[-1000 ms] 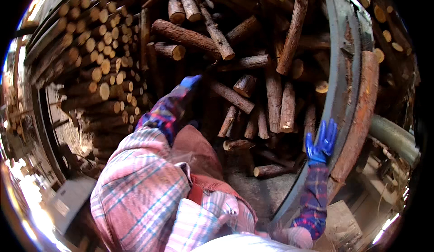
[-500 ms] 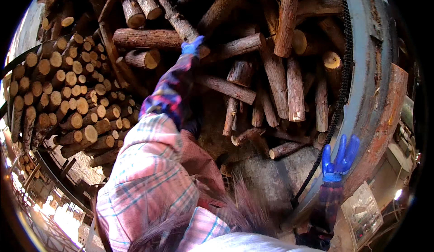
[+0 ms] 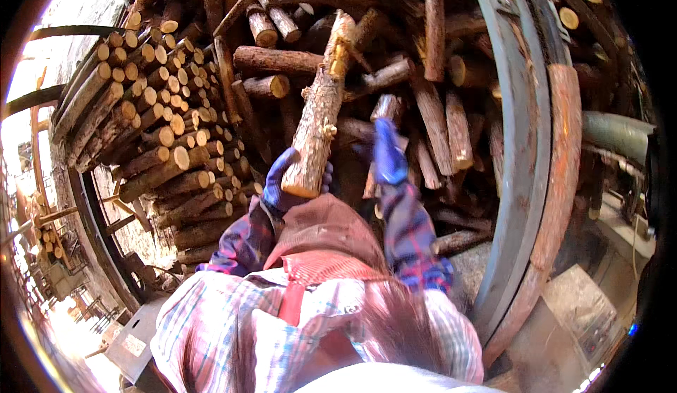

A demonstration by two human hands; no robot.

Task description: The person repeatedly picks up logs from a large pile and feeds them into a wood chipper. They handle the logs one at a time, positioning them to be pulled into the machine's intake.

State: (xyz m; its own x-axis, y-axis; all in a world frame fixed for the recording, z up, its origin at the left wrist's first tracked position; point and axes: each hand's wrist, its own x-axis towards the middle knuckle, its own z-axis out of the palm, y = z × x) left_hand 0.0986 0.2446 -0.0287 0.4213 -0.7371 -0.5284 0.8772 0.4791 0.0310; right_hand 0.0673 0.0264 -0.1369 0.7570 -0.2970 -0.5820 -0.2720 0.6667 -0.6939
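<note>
one rough log [image 3: 319, 121] is being gripped by its near end, off the pile, in the left hand [image 3: 281, 185]; the right hand [image 3: 390, 156], blurred, is being held wide and empty nearby. loose logs [image 3: 429, 107] are being found unlifted beyond; a log stack [image 3: 176, 156] is being noted at left.

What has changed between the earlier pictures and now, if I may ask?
The left hand has taken a log from the pile and pulled it in close. The right hand has moved left, away from the grey rail. The stacked logs at left look unchanged.
</note>
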